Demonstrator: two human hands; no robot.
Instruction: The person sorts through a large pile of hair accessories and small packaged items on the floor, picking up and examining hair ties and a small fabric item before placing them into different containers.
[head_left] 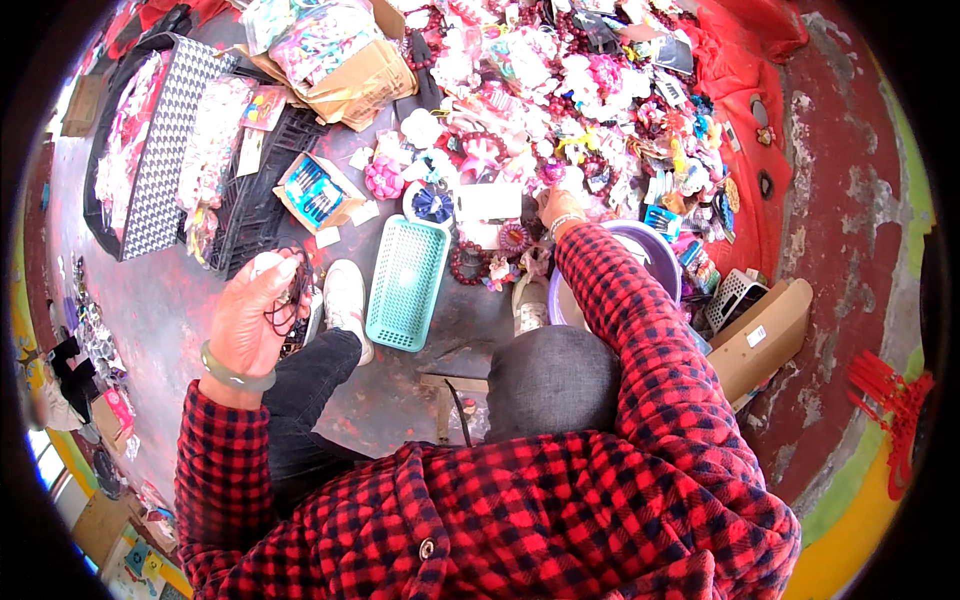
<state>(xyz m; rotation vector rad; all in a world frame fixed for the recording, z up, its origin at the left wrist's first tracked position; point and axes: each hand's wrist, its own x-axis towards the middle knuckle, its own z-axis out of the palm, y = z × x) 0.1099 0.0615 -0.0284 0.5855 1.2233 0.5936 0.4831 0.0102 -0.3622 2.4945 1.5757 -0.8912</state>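
Observation:
My left hand point(252, 315), raised at the left above my knee, is closed around a bunch of thin dark looped cords point(290, 306). My right hand point(562, 206) reaches forward to the near edge of a large heap of hair accessories point(540, 110). Its fingers blend into the bright, pale pieces there, so I cannot make out what they grip. Left of it lies a white card point(488, 202), with a round maroon beaded piece point(514, 237) just below. Under my right forearm stands a purple basin point(655, 245), partly hidden by the sleeve.
A teal plastic basket point(408, 285) sits between my feet. To its left is a small open carton point(318, 192) of blue-packed items. A cardboard box point(350, 85) of bagged goods and a houndstooth bin point(165, 150) stand farther back. A brown carton point(765, 335) leans at the right.

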